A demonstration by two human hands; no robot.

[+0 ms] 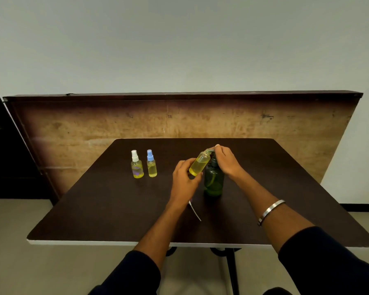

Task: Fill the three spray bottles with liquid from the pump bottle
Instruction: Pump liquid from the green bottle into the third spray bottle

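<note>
Filling of the third spray bottle, two others apparently done and capped.

Table [107,209], dark, matt and square-cornered, carries everything; on it, directly below the grip, stands the pump bottle [213,182], rounded, of translucent dark green plastic, seemingly low on liquid. Right hand [226,161] curls over its pump head, apparently pressing. Left hand [184,177] grips the uncapped spray bottle [199,163], clear, cylindrical, tilted with its neck under the spout and, by the look of it, largely full of yellow liquid. Well apart to the left of the grip stand the white-capped bottle [136,166] and blue-capped bottle [151,165], both yellow-filled. Nearer than the grip lies a thin white dip tube [195,211], probably the missing sprayer, yet to be refitted.
</note>
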